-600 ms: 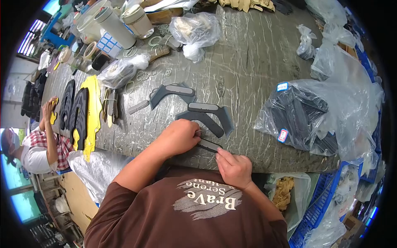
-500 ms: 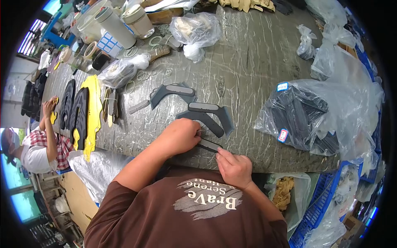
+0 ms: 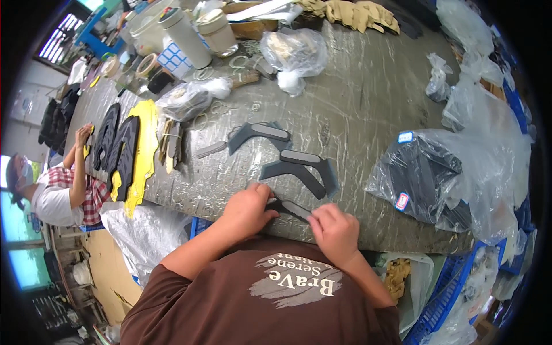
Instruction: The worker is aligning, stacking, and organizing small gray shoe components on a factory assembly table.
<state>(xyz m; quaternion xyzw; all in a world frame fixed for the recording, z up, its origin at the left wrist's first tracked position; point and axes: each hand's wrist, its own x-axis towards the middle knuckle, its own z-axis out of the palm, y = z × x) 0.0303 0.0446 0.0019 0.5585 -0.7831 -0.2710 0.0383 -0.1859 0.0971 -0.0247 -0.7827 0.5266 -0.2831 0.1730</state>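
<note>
A dark strip with a grey pad (image 3: 296,210) spans the gap between my hands near the table's front edge. My left hand (image 3: 248,211) is closed on its left end, thumb toward the pad. At the other end, my right hand (image 3: 335,229) pinches the strip with bent fingers. Just beyond lie two overlapping dark angled pieces (image 3: 302,179), one topped by a grey elongated pad (image 3: 300,157). Farther left is a blue-grey angled piece (image 3: 241,138) bearing another grey pad (image 3: 270,133). A loose grey strip (image 3: 211,149) lies beside it. My fingers partly hide the held strip's ends.
Clear bags of dark pieces (image 3: 422,172) lie at right, above a blue crate (image 3: 443,293). Left are black cutouts (image 3: 123,152), a yellow sheet (image 3: 146,141) and a co-worker (image 3: 63,190). Tubs (image 3: 217,34) and a knotted bag (image 3: 293,52) stand farther back.
The whole view has shifted, so the table appears lower and farther right. My left hand has drawn back from the angled pieces toward my body. Both hands still hold the strip.
</note>
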